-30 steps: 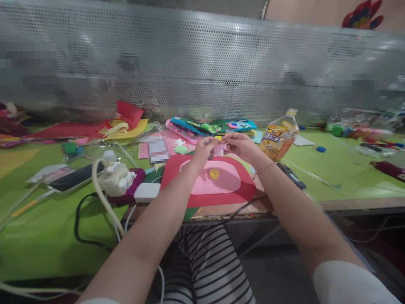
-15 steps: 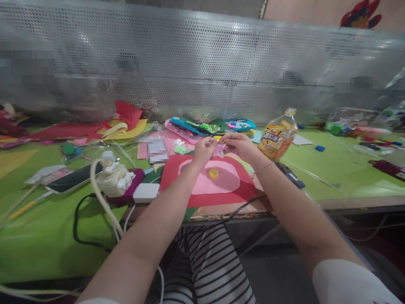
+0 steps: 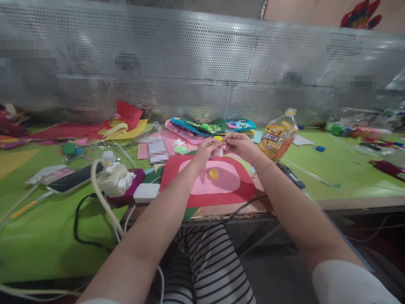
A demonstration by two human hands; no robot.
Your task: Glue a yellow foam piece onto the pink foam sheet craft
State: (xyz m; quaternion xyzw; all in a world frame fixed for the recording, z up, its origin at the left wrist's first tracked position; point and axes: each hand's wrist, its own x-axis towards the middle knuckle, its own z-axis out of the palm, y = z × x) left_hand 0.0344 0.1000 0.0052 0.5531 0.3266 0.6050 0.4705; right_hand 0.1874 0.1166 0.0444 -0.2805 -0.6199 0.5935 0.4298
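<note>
The left hand (image 3: 204,149) and right hand (image 3: 243,146) seem to pinch a small, blurred, pinkish-white piece (image 3: 218,151) above the far edge of the flat red paper sheet (image 3: 228,199), apparently mid-fingerwork that calls for 2 steady, light grips.

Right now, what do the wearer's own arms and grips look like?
Forearms bare below white sleeves: the right sleeve shows well, the left sleeve only at its edge. Left grip and right grip ungloved. A thin, chain-like bracelet circles the right wrist. Finger details too small to tell.
</note>
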